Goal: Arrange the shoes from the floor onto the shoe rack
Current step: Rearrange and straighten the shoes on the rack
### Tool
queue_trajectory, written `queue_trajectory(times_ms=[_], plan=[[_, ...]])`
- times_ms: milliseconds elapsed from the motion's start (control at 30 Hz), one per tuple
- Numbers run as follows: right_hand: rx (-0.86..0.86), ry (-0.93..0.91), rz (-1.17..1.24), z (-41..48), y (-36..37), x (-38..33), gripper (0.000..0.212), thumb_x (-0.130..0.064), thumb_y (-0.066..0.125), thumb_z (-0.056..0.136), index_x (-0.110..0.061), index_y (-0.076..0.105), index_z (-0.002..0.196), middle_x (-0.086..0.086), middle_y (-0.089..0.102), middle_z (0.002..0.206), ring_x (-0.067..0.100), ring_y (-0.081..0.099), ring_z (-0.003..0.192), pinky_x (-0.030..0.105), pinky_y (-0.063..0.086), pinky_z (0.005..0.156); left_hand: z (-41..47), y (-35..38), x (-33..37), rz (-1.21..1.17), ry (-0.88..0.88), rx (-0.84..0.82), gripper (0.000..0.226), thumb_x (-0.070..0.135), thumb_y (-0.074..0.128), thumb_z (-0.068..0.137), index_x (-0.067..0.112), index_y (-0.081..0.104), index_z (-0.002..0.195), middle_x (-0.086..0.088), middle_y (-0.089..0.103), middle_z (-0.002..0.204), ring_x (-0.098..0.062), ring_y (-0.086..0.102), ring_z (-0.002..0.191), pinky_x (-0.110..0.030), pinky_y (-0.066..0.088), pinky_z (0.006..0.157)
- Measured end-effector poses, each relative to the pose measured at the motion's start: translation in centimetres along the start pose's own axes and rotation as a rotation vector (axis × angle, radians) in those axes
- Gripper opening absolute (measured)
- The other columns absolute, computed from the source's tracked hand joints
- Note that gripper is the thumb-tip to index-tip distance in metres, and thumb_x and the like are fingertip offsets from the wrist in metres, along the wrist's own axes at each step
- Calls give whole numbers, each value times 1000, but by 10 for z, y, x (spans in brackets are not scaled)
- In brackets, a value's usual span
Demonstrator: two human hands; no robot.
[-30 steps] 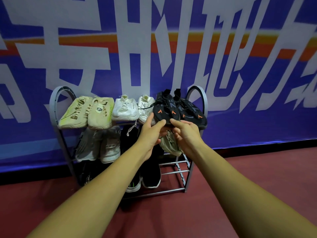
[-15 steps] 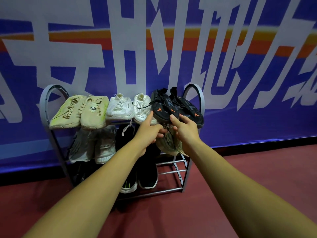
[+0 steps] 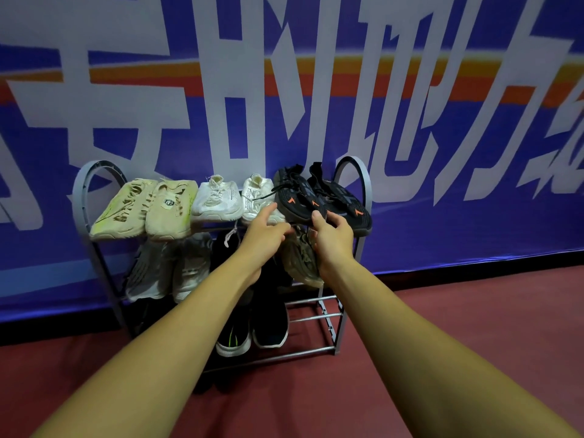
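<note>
1. The shoe rack (image 3: 91, 184) stands against the blue wall, and I tell every place from it.
2. At the left end of its top shelf lies a yellow pair (image 3: 139, 210). A grey pair (image 3: 170, 270) sits on the middle shelf below.
3. A white pair (image 3: 218, 199) fills the middle of the top shelf. Dark shoes (image 3: 252, 330) stand on the bottom shelf.
4. The left hand (image 3: 267, 233) is at the front edge of the top shelf, just under the white pair. Its fingers are loose and almost straight. It holds nothing.
5. The black pair (image 3: 303, 197) with orange marks is at the right end of the top shelf. The heels are by the wall and the toes point out at the hands, so each shoe runs front to back.
6. The right hand (image 3: 335, 241) is at the toes of the black pair. Its thumb lies on one toe and its fingers are bent a little by the other. I cannot tell if it pinches or only touches.
7. A tan shoe (image 3: 300, 260) hangs on the middle shelf behind both hands.
8. I think the right hand is nearer, so it could push the black pair straight back. A push from the side might turn a shoe off the right end.
9. No shoe shows on the red floor (image 3: 474, 311), so the job looks nearly done.
</note>
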State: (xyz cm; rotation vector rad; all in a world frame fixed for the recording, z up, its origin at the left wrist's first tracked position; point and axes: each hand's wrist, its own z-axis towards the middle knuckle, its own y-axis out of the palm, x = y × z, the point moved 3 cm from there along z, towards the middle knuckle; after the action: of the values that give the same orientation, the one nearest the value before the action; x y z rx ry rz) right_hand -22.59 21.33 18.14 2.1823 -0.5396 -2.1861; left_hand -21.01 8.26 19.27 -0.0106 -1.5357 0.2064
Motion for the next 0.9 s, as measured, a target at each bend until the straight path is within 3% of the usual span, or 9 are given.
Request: queue_trajectory(times_ms=[133, 200, 267, 433, 533, 733, 833, 900], plan=[[-54, -17, -209, -9, -5, 1, 56, -50, 61, 85, -22, 49, 131, 9, 65, 121, 24, 62, 108, 47, 50, 100, -7, -4, -7, 62, -47, -45, 56, 16, 57, 92, 41, 44, 140, 1, 66, 109, -13, 61, 90, -24, 44, 67], [-62, -83, -414, -15, -7, 1, 51, -51, 50, 95, -20, 43, 135, 2, 61, 115, 22, 58, 108, 42, 47, 97, -8, -14, -12, 69, -56, -11, 53, 15, 57, 91, 42, 48, 136, 4, 66, 104, -13, 61, 84, -23, 43, 61], [9, -150, -597, -22, -7, -1, 46, -48, 44, 99, -14, 40, 130, 5, 62, 110, 27, 58, 104, 40, 44, 89, -9, -26, -18, 80, -70, 21, 53, 14, 57, 89, 40, 51, 135, 1, 67, 104, -13, 61, 78, -23, 41, 55], [95, -217, -706, -39, 9, -5, 44, -39, 52, 94, -9, 31, 119, 18, 66, 107, 41, 63, 98, 50, 50, 87, -21, -54, -25, 156, -69, 50, 55, 8, 55, 88, 43, 53, 131, 5, 64, 104, -12, 58, 68, -21, 40, 52], [83, -265, -773, -47, 11, 0, 38, -29, 51, 93, -7, 31, 117, 18, 67, 102, 41, 64, 94, 48, 50, 84, -25, -68, -32, 200, -131, 79, 46, 10, 54, 91, 31, 53, 132, -3, 65, 101, -12, 57, 66, -18, 35, 47], [-90, -210, -885, -51, 20, 18, 26, -28, 53, 89, -12, 49, 108, 17, 65, 111, 40, 61, 103, 42, 45, 86, -33, -88, -44, 339, -154, 76, 39, 8, 54, 94, 15, 51, 132, -8, 64, 93, -15, 57, 64, -18, 29, 40], [-226, -182, -931, -54, 34, 33, 21, -31, 55, 87, -17, 57, 102, 12, 66, 109, 36, 61, 103, 39, 47, 86, -35, -100, -51, 427, -151, 66, 39, 11, 56, 92, 14, 52, 131, -9, 64, 93, -16, 58, 67, -21, 36, 47], [-310, -170, -959, -55, 47, 45, 18, -33, 58, 85, -20, 57, 97, 9, 67, 106, 33, 62, 101, 38, 49, 84, -36, -108, -56, 495, -146, 44, 40, 15, 58, 91, 15, 53, 131, -10, 66, 104, -16, 60, 73, -24, 39, 53]])
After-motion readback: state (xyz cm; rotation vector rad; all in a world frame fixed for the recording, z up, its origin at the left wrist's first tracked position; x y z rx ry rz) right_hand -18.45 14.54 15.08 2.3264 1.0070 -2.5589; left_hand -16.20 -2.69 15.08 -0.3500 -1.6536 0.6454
